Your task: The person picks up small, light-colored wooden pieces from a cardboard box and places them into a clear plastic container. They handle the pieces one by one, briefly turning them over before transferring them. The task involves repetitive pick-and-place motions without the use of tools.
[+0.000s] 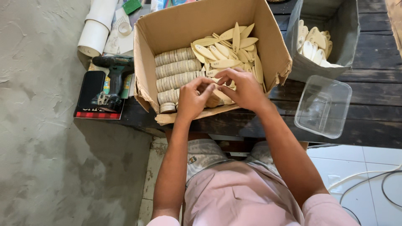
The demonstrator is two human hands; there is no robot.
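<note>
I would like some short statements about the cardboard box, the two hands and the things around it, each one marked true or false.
1. Both hands, the left hand and the right hand, are together over the near edge of the cardboard box. True.
2. The flat wooden pieces on the left side of the box lie in a loose heap. False: there they stand packed in neat rows; the loose pile is on the right side.
3. The clear plastic container is full of wooden pieces. False: it looks empty.
4. A cordless drill lies to the left of the box. True.
5. The grey bin at the upper right holds pale wooden pieces. True.
</note>
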